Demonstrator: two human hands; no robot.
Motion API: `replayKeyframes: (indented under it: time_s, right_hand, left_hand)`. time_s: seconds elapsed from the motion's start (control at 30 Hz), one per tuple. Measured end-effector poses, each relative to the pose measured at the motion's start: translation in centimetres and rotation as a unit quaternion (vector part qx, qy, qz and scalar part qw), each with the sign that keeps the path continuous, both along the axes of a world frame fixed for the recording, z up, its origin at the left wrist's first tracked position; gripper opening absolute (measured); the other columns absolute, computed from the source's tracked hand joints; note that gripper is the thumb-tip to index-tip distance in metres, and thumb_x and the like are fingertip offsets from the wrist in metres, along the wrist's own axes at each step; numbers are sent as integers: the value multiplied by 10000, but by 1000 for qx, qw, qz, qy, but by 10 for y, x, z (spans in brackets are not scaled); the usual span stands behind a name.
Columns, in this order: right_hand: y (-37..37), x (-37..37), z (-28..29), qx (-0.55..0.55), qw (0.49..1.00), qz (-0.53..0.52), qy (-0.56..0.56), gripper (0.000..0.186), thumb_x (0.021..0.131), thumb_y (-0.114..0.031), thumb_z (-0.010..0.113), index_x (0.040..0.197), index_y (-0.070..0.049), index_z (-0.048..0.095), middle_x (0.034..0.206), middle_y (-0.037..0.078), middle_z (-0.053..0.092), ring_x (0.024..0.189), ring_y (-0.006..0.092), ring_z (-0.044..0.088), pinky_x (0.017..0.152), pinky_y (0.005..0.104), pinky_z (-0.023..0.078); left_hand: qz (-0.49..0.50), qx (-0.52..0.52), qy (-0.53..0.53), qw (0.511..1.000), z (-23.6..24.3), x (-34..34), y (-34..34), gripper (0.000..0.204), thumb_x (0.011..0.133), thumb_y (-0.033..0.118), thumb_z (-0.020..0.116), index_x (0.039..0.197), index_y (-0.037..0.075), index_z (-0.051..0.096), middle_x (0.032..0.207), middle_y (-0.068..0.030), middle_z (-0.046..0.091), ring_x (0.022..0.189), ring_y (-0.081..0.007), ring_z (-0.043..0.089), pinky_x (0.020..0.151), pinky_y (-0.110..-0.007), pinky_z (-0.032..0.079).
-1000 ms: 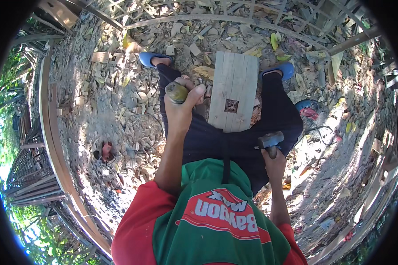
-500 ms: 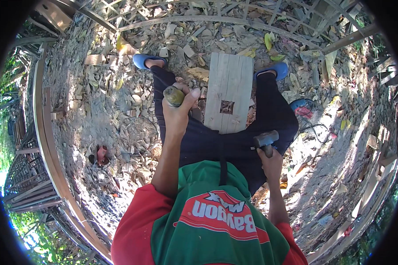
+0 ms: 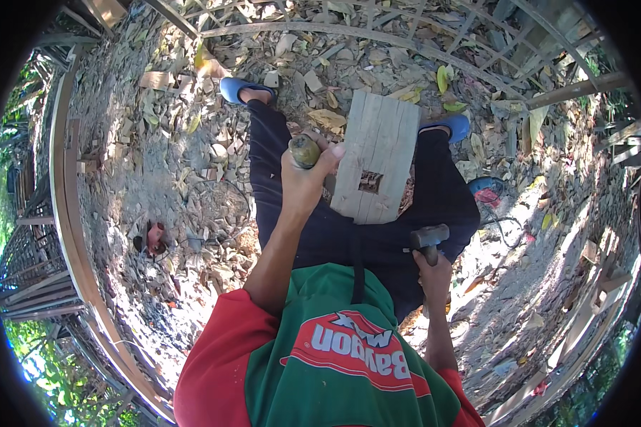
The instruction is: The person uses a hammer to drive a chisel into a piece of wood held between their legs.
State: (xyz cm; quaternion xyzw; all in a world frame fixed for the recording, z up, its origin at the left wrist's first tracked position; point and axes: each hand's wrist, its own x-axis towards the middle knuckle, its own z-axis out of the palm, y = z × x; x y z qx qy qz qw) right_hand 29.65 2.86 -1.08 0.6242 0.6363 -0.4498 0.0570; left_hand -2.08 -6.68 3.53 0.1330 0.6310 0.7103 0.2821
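Observation:
My left hand (image 3: pixel 308 171) is closed on an upright tool with a rounded, olive-brown handle (image 3: pixel 303 148); its lower part is hidden. The hand is at the left edge of a weathered wooden board (image 3: pixel 385 139) lying between my legs, with a square hole (image 3: pixel 371 182) cut through its lower part. Whether hand or tool touches the board I cannot tell. Low over my right thigh, my right hand (image 3: pixel 433 267) grips a hammer (image 3: pixel 429 236) with a dark metal head.
A bamboo lattice (image 3: pixel 374 35) runs along the top. Long planks (image 3: pixel 73 213) line the left side. A reddish object (image 3: pixel 153 238) lies on the leaf-strewn ground (image 3: pixel 192 178); a blue and pink object with a dark cord (image 3: pixel 486 191) is beside my right leg, near my blue clogs (image 3: pixel 238 90).
My left hand has moved right, closer to the board and its hole, with the tool still in it. The board appears slightly lower and more tilted in view. My right hand keeps the hammer low.

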Motion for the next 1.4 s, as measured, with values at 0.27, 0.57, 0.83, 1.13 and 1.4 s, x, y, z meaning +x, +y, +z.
replayKeyframes:
  time_s: [0.27, 0.57, 0.83, 1.13, 1.4]
  right_hand:
    - [3, -6, 10, -34, 999, -17, 9, 357, 819, -304, 777, 768, 1, 599, 559, 56, 543, 452, 145, 553, 442, 300, 428]
    - [14, -46, 68, 4, 977, -35, 208, 170, 844, -82, 684, 900, -42, 529, 605, 24, 489, 443, 102, 485, 410, 264, 386]
    - [20, -127, 194, 220, 914, 153, 304, 274, 844, -127, 690, 1036, 28, 571, 729, 117, 656, 585, 235, 646, 574, 366, 507]
    - [30, -156, 147, 284, 854, 427, 85, 287, 785, -156, 694, 984, -3, 554, 806, 248, 656, 802, 441, 648, 673, 516, 490]
    - [31, -144, 142, 257, 901, 334, 102, 365, 770, -200, 698, 1059, -12, 574, 788, 271, 639, 821, 463, 642, 718, 547, 494]
  left_hand:
    - [4, 57, -41, 998, -28, 35, 6, 193, 836, 99, 747, 837, 44, 562, 731, -2, 568, 667, -88, 556, 625, -244, 457]
    - [-71, 64, -22, 995, -69, 54, 33, 188, 842, 105, 758, 861, 63, 575, 728, 26, 572, 655, -46, 523, 592, -227, 414]
    - [-52, 89, 3, 995, -68, 65, 41, 194, 821, 106, 769, 791, 58, 583, 698, 50, 522, 639, -43, 458, 586, -243, 397]
    - [-104, 35, -5, 994, -120, 87, 56, 368, 825, 84, 739, 1166, 23, 615, 1090, -48, 637, 1009, -139, 592, 869, -315, 499]
    - [-114, 72, 5, 991, -101, 80, 54, 348, 823, 53, 736, 1150, 16, 622, 1081, -42, 650, 974, -140, 606, 853, -326, 502]
